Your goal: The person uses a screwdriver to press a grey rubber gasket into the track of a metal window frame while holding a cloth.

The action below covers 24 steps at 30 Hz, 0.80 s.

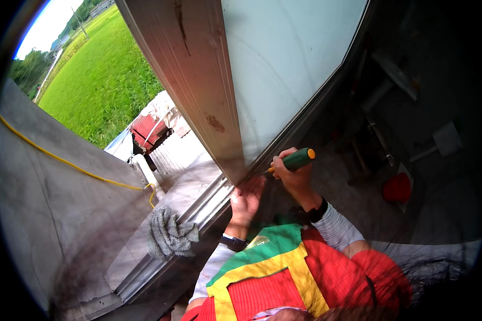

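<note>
My right hand (291,176) grips a screwdriver (298,159) with a green handle and an orange end cap. Its shaft points left, towards the lower corner of a sliding window sash. The tip is too small to make out. My left hand (246,202) is palm up below that corner, with its fingers stretched against the bottom edge and nothing visible in the palm. The metal sash frame (197,92) bears brown smudges and borders a pale glass pane (289,72). Under it runs the metal window track (213,202).
A grey rag (169,234) is draped on the track and sill at left. Along the grey wall (28,192) runs a yellow cable or hose (72,162). Outside are a white pipe (146,172), red stacked material (149,130) and a green field (100,76). A red container (397,187) sits in the dim room.
</note>
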### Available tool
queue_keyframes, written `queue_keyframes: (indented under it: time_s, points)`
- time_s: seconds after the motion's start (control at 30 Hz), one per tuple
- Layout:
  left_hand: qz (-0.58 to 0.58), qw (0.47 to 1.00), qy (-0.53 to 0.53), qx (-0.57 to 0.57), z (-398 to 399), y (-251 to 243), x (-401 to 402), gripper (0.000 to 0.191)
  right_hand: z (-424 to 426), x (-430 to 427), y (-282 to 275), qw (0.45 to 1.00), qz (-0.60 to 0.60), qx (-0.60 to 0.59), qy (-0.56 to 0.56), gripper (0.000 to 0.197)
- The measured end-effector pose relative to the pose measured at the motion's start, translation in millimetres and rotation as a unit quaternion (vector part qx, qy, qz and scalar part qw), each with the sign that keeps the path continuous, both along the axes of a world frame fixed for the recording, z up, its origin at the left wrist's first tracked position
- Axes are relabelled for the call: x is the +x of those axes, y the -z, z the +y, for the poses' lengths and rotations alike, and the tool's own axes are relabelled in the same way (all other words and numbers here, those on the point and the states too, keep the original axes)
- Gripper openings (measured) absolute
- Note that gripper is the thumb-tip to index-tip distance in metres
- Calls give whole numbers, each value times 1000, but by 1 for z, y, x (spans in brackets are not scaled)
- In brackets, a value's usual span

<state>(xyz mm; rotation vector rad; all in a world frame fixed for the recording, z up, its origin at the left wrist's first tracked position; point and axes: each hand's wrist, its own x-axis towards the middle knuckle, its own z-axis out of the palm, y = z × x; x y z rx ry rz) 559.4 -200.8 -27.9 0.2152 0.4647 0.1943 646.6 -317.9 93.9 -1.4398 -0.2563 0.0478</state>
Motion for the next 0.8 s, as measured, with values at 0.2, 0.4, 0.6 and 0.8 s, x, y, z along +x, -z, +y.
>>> queue_keyframes:
  time_s: [0.2,0.4,0.6,0.8]
  points:
    - [10,1000,2,1,0,-4,0,52,-14,11,1,999,-31,-17,-31,9]
    - [27,999,1,29,-3,-13,2,52,-5,20,-2,1000,0,24,5,10]
    - [5,1000,-3,18,-3,-3,2,54,0,16,-9,1000,9,0,-11,11]
    - [4,1000,-4,18,-6,-2,4,54,11,48,-3,998,59,-9,-17,16]
